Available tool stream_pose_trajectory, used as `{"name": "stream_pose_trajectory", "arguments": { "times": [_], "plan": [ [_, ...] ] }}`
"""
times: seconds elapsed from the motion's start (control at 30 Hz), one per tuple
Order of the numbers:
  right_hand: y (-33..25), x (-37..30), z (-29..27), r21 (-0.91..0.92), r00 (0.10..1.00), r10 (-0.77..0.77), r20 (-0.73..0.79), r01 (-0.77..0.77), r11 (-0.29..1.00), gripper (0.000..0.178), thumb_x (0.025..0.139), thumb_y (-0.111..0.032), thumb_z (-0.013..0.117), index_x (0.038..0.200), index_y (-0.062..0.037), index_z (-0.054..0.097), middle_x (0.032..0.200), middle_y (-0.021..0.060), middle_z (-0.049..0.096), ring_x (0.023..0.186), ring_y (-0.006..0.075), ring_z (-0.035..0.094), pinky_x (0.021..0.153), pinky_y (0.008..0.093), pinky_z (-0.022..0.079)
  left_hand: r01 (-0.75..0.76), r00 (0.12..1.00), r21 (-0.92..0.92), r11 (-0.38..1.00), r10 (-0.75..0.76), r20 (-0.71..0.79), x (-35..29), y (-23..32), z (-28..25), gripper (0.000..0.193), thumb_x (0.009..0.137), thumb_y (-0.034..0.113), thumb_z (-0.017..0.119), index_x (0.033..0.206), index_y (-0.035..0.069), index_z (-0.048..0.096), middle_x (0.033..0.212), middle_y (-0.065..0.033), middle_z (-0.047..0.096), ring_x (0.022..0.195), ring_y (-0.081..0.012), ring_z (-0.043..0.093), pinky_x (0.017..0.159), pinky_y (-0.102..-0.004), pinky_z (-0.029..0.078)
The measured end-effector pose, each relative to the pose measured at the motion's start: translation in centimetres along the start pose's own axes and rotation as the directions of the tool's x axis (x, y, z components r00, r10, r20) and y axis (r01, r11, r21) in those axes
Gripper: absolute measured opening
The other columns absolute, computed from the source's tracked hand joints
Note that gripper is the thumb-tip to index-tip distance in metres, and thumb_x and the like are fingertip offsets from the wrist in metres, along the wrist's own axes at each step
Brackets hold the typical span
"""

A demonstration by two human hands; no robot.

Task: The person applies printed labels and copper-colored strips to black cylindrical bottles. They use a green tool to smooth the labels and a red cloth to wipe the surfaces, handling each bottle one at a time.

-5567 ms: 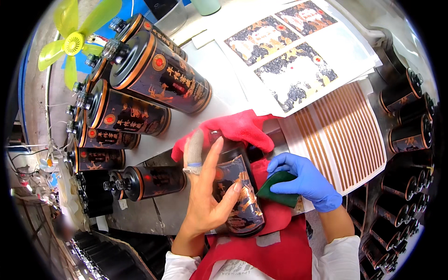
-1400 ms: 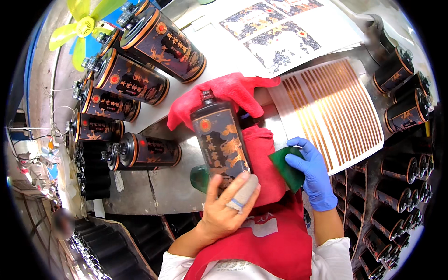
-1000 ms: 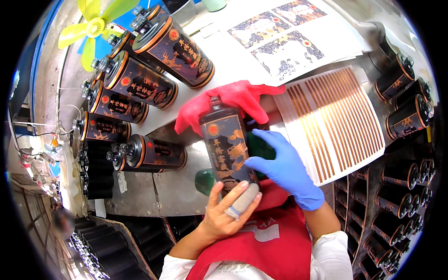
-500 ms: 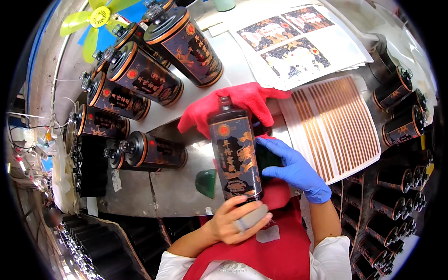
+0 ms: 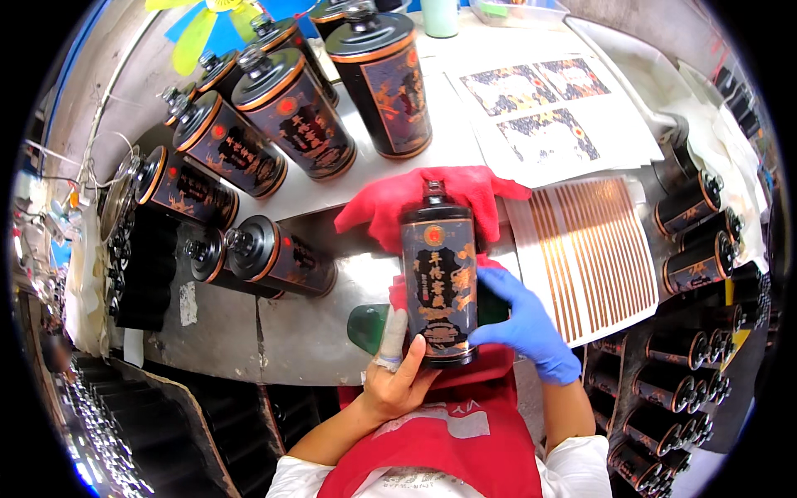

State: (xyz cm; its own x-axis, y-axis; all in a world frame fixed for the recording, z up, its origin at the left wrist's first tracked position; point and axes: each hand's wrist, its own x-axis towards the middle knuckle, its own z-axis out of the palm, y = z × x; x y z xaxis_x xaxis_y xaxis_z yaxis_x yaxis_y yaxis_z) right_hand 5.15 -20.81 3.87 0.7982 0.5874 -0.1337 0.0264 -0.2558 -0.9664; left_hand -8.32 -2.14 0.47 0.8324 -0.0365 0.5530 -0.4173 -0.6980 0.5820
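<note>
Black bottle (image 5: pixel 438 286), neck pointing away.
Left fingers (image 5: pixel 408 363) grip its near end; right fingers (image 5: pixel 496 334) flank its right, hold on green pad (image 5: pixel 491 307) unclear.

A metal workbench (image 5: pixel 224 332) and rows of matching bottles (image 5: pixel 660 388) indicate a workshop.

Two hands (image 5: pixel 526 329), one held bottle (image 5: pixel 438 278), two green pads (image 5: pixel 366 328) left of one striped sheet (image 5: pixel 594 257).
Three bottles (image 5: pixel 699 264) sit just right of it, three printed panels (image 5: pixel 544 137) beyond, one fan (image 5: pixel 195 40) far left.
</note>
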Motion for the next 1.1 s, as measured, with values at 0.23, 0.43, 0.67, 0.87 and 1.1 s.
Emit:
{"name": "stream_pose_trajectory", "arguments": {
  "times": [0.23,0.43,0.67,0.87,1.1],
  "plan": [
    [1.8,0.0,-1.6,0.404,0.971,0.233,-0.054,-0.192,0.894,0.052,0.075,-0.005,0.069,0.124,-0.0014,0.055,0.121,0.0092,0.057,0.109,0.0171,0.053,0.094,0.0281,0.043,-0.058,0.996,-0.024,0.998,0.056,-0.069,-0.6,-1.3,-0.3,0.061,0.065,0.002,0.075,0.121,-0.005,0.053,0.115,-0.0386,0.051,0.093,-0.0425,0.062,0.078,-0.0379,0.052],
    [-6.2,-1.5,-0.6,0.265,0.922,0.149,-0.358,-0.053,0.963,0.039,0.075,0.005,0.060,0.113,-0.0032,0.054,0.095,0.0066,0.061,0.090,0.0157,0.060,0.079,0.0268,0.049,-0.014,0.995,-0.040,0.999,0.009,-0.104,-1.4,-2.0,-1.7,0.045,0.066,0.009,0.076,0.107,-0.004,0.062,0.107,-0.0307,0.060,0.081,-0.0358,0.066,0.071,-0.0350,0.054],
    [-10.7,7.2,-0.4,-0.757,0.811,-0.566,0.149,0.461,0.462,0.033,0.074,-0.010,0.068,0.106,-0.0153,0.061,0.087,0.0060,0.064,0.075,0.0277,0.058,0.067,0.0384,0.045,0.448,0.864,0.478,0.756,-0.503,-0.016,-0.3,-4.8,-3.7,0.052,0.074,0.021,0.072,0.117,-0.001,0.055,0.098,-0.0237,0.053,0.101,-0.0406,0.046,0.088,-0.0488,0.037],
    [-9.9,5.6,0.5,-0.767,0.670,-0.582,0.462,0.631,0.118,0.035,0.072,-0.011,0.062,0.106,-0.0212,0.060,0.098,-0.0022,0.061,0.086,0.0176,0.058,0.069,0.0348,0.042,0.593,0.793,0.199,0.780,-0.608,0.020,-1.6,-5.6,-4.1,0.041,0.074,0.020,0.072,0.105,0.001,0.054,0.090,-0.0189,0.055,0.090,-0.0351,0.051,0.081,-0.0434,0.041],
    [-8.1,-4.4,3.2,-0.480,0.933,-0.348,0.096,0.349,0.804,0.033,0.068,-0.001,0.070,0.097,-0.0086,0.059,0.076,0.0036,0.063,0.061,0.0151,0.059,0.055,0.0269,0.046,0.523,0.700,-0.593,0.612,-0.705,-0.110,3.0,-3.8,-4.5,0.021,0.085,0.006,0.062,0.103,0.003,0.051,0.089,-0.0042,0.056,0.081,-0.0097,0.054,0.071,-0.0230,0.044]
  ]
}}
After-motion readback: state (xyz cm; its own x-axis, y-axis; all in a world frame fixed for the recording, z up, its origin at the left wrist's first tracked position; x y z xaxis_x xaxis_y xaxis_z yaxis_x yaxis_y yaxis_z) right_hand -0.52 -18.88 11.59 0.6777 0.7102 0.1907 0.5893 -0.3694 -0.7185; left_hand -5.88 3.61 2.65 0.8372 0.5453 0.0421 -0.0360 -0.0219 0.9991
